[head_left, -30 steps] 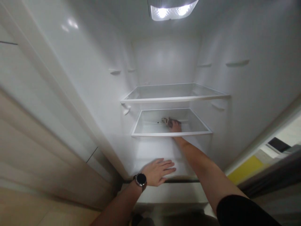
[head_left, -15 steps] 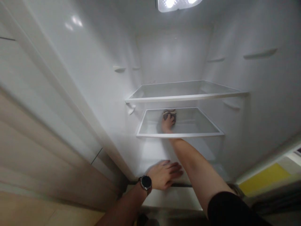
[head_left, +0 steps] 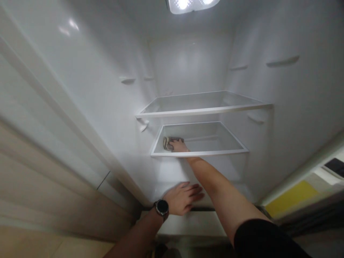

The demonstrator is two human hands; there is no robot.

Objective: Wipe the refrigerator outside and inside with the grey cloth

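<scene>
My right hand (head_left: 178,145) is closed on a crumpled grey and cream cloth (head_left: 168,143), near the left side of the lower glass shelf (head_left: 206,141). The shelf's white front rim crosses in front of my wrist, so hand and cloth show through the glass, beneath it. Whether the cloth presses on the glass from below or on a wall, I cannot tell. My left hand (head_left: 183,198), fingers spread, rests low at the front of the fridge interior and holds nothing. A dark round watch (head_left: 162,207) sits on that wrist.
Above is a second glass shelf (head_left: 204,111) with a white rim. Moulded shelf supports (head_left: 282,61) stick out from both side walls. A lit lamp (head_left: 193,5) is overhead. At the lower right a yellow panel (head_left: 291,199) shows; a pale cabinet side (head_left: 48,154) stands left.
My right hand has moved the cloth left and a little toward the front under the lower shelf. My left hand stays in place, while the whole view has shifted slightly.
</scene>
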